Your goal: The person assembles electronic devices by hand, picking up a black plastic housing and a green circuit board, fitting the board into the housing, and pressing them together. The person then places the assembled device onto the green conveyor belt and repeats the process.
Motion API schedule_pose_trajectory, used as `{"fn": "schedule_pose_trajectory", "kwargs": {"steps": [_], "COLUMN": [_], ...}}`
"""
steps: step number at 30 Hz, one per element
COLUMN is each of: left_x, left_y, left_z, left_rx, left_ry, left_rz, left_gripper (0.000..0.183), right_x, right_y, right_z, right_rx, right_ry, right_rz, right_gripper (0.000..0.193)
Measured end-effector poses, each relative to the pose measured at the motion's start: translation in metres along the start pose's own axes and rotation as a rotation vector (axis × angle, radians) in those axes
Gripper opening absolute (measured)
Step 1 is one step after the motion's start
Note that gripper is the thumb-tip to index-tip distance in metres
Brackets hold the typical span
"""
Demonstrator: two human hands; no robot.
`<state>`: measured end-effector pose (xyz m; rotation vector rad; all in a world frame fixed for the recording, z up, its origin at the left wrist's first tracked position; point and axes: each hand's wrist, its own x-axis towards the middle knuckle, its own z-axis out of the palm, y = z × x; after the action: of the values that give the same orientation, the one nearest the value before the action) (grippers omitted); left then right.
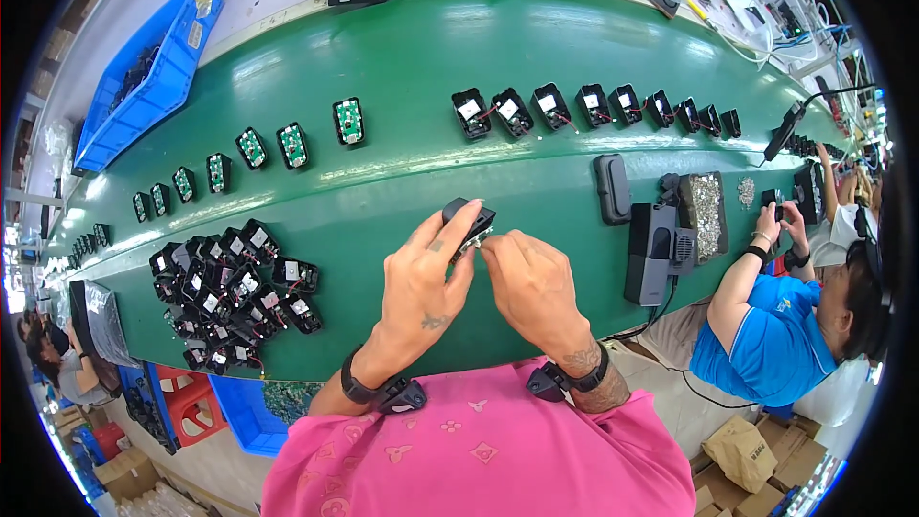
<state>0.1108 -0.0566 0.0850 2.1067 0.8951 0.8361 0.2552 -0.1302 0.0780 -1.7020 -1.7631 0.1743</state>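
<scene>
Over the middle of the green bench, my left hand grips a small black plastic housing between thumb and fingers, its open side tilted toward my right hand. A bit of light-coloured circuitry shows at its lower edge. My right hand is closed, its fingertips pinched against that edge; whatever they hold is hidden. A pile of similar black housings with red wires lies left of my hands. Beyond them stands a row of housings with green circuit boards. Another row of black housings with white parts runs along the back right.
To the right lie a black case, a dark grey boxy device and a tray of small metal parts. A co-worker in a blue shirt works beyond them. Blue bins stand at the far left and below the bench edge.
</scene>
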Motion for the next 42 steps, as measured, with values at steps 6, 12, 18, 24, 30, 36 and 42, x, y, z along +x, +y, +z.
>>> {"fn": "schedule_pose_trajectory", "kwargs": {"steps": [6, 12, 18, 24, 30, 36, 42], "left_x": [-0.006, -0.003, -0.001, -0.003, -0.003, 0.001, -0.001], "left_y": [-0.004, -0.018, -0.026, -0.022, -0.021, -0.014, -0.016], "left_z": [0.013, 0.017, 0.01, 0.009, 0.011, 0.014, 0.026], "left_rx": [0.078, -0.383, -0.743, -0.568, -0.587, -0.505, -0.427], "left_ry": [0.03, -0.019, -0.139, -0.191, -0.225, -0.235, -0.138], "left_rz": [0.015, -0.26, -0.289, -0.358, -0.244, -0.213, -0.116], "left_gripper": [0.052, 0.05, 0.059, 0.059, 0.057, 0.051, 0.047], "right_x": [-0.005, -0.003, -0.002, -0.006, -0.013, -0.01, -0.011], "right_y": [0.004, 0.008, 0.019, 0.01, 0.014, 0.034, 0.027], "right_z": [0.01, 0.013, 0.006, 0.016, 0.013, -0.004, -0.007], "right_rx": [-0.065, -0.013, 0.336, 0.265, 1.07, 1.046, 0.834], "right_ry": [-0.031, 0.064, 0.06, 0.147, 0.126, -0.081, -0.085], "right_rz": [0.009, 0.035, 0.341, 0.213, 0.589, 0.641, 0.523], "right_gripper": [0.009, 0.008, 0.015, 0.012, 0.014, 0.023, 0.027]}}
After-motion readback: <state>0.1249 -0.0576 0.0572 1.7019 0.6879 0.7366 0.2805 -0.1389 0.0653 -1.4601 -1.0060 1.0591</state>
